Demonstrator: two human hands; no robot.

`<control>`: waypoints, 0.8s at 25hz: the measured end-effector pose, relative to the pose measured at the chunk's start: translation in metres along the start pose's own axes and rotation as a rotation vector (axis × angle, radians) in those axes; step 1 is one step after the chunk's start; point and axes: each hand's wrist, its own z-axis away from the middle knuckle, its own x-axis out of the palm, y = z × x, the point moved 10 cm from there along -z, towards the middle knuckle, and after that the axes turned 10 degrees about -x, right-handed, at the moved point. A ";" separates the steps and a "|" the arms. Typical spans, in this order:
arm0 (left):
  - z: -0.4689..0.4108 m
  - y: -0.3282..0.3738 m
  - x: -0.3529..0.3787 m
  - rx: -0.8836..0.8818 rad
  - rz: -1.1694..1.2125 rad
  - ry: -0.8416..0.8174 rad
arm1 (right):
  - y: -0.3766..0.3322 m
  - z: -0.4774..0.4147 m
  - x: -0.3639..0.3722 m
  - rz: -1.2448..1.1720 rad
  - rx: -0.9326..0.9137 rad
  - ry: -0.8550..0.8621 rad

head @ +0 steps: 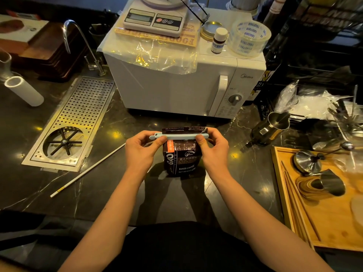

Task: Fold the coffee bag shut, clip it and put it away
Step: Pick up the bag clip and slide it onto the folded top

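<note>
The coffee bag (181, 160) stands upright on the counter (121, 185) before the microwave (176, 83). The left hand (140, 149) and right hand (213, 147) each pinch one end of the clip (178, 136), holding it level across the folded top so it closes evenly.

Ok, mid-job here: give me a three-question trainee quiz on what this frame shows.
1. True or false: the clip lies across the folded top of the coffee bag.
2. Which hands are on the clip? A) left hand only B) right hand only C) both
3. Fill in: the bag stands on the dark counter in front of the white ____.

Key:
1. True. A strip of the bag's top shows above the clip.
2. C. One hand pinches each end.
3. microwave, which carries a kitchen scale on top.
</note>
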 end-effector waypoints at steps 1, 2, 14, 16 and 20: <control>-0.001 0.000 0.000 -0.008 -0.013 0.003 | -0.001 -0.001 0.000 0.007 -0.009 -0.002; -0.001 -0.002 -0.001 -0.018 -0.008 0.001 | -0.002 -0.001 0.000 0.013 -0.017 -0.004; 0.009 0.021 0.005 0.118 -0.259 -0.015 | -0.007 -0.001 -0.001 0.085 -0.049 -0.022; 0.007 0.026 0.011 0.142 -0.322 -0.080 | -0.010 -0.001 -0.002 0.086 -0.079 -0.043; -0.001 0.031 0.021 0.176 -0.393 -0.136 | -0.015 -0.006 -0.001 0.090 -0.092 -0.111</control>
